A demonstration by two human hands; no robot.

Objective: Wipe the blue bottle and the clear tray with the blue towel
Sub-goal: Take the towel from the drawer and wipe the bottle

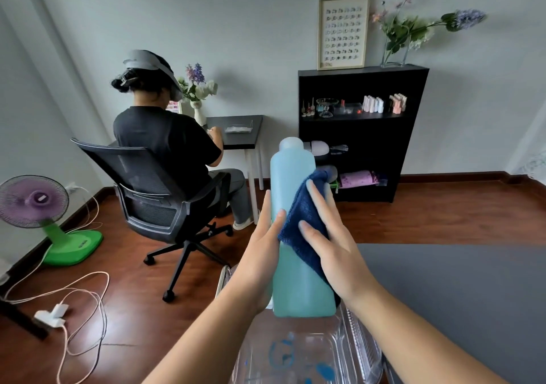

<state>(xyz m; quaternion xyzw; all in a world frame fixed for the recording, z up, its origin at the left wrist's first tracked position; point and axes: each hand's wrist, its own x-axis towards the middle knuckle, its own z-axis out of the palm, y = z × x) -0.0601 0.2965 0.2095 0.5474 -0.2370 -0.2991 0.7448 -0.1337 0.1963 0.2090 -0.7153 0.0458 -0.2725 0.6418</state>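
Observation:
I hold a tall blue bottle [292,194] upright in the air above the clear tray [298,351]. My left hand [260,253] grips the bottle's left side, thumb across its front. With straight fingers, my right hand [328,236] presses a dark blue towel [307,215] flat against the bottle's right side. The towel wraps round the bottle's right edge and hangs down behind my right palm. The clear tray lies below the bottle at the bottom of the view, with blue smears on it.
A grey table top [458,289] spreads to the right. Ahead, a person sits in a black office chair [165,203] at a small desk. A black shelf [360,129] stands by the wall. A fan [44,215] and cables lie on the floor at left.

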